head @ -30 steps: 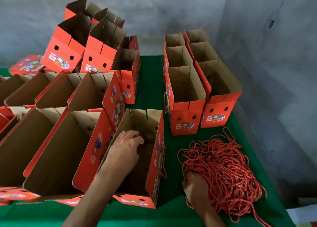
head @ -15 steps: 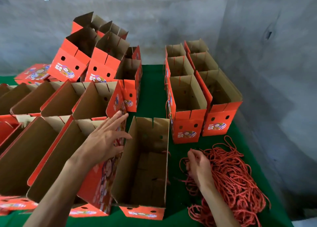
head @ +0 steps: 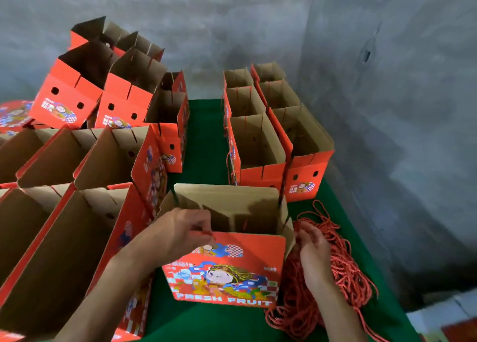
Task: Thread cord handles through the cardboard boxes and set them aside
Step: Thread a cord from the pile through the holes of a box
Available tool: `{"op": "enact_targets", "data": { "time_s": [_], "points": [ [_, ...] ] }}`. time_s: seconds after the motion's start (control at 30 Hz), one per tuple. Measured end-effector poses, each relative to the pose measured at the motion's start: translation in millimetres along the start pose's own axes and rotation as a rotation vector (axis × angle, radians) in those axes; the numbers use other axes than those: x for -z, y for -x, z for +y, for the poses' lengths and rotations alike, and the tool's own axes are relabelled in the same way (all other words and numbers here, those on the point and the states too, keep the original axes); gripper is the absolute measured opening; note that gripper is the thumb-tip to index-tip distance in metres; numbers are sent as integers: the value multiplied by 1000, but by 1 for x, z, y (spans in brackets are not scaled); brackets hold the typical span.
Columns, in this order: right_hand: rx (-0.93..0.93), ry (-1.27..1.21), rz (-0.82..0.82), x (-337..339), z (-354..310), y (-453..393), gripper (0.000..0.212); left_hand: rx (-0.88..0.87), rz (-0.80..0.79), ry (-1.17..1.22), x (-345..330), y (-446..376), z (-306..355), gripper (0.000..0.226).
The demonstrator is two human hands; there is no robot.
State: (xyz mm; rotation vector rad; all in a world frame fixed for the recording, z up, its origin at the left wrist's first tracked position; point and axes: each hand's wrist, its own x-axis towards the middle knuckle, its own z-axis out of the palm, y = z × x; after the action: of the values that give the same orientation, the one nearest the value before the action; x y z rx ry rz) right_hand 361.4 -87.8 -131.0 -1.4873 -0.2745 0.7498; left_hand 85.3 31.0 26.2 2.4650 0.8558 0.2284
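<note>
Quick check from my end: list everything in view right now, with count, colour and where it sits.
Box in hand: one, red printed front, near centre of the table.
Unfinished boxes: many, red with brown insides, left side, some stacked at the back.
Set-aside boxes: two rows, red, right of centre.
Cord pile: one heap, red, near right.
Table cover: green.
Wall: grey, behind.
Left hand: pinches the box's top edge.
Right hand: over the cords; grip unclear.
</note>
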Motion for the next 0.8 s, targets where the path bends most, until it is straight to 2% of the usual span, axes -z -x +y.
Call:
{"op": "enact_targets", "data": {
  "time_s": [0.1,0.23,0.33,0.4,0.5,0.57,0.67,0.73,0.8],
  "points": [
    [-67,15,-69,-5,3,13,19,-2,25,-59,-9,-3,14,25],
    [89,167,-40,-19,9,37,28,-2,-25,-12,-24,-4,30,29],
    [153,96,-120,-34,14,43,31,10,-122,118,-28,-6,40,29],
    [109,-48,-205,-47,20,38,32,49,-138,170,-35,-11,46,31],
    [-80,-287,-313,-66,30,34,36,190,-140,180,-51,-22,52,25],
    [-136,-355,-425,-72,40,36,45,313,-119,217,-61,-30,52,14],
    [-176,-409,-433,-66,52,35,56,485,-106,332,-64,-38,48,24],
    [-231,-413,-411,-55,58,32,66,581,-196,484,-61,-40,48,28],
    [-272,-303,-421,-43,64,30,66,640,-317,657,-62,-38,44,34]
  ]
}}
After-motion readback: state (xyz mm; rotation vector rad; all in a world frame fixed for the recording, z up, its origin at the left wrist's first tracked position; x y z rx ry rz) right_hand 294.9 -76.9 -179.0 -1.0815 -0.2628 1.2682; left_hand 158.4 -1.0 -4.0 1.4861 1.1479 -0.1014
